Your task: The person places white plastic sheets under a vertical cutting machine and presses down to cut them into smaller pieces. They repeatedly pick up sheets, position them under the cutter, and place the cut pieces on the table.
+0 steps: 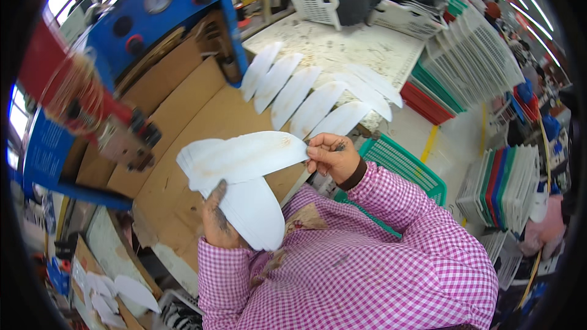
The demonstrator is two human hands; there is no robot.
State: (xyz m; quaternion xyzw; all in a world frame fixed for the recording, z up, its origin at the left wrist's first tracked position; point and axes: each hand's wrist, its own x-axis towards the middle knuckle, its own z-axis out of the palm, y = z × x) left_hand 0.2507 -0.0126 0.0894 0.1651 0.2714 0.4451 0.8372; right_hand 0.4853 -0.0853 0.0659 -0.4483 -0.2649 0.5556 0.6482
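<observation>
My left hand (221,220) is closed round a stack of white insole-shaped sheets (254,211), with the thumb lying on top. Across that stack lies another white insole-shaped sheet (244,154), marked with brownish smudges. My right hand (332,157) pinches this sheet's right tip between thumb and fingers. Dark grime shows on both hands. Beyond them, several similar white sheets (295,96) are spread side by side in a fan on the white worktable (306,35).
At the left stands a blue machine (159,21) with a gauge, its bed lined with cardboard (177,128). A red machine arm (79,91) hangs over that side. A green basket (403,162) sits by my right forearm. Stacked crates (477,55) stand at the right.
</observation>
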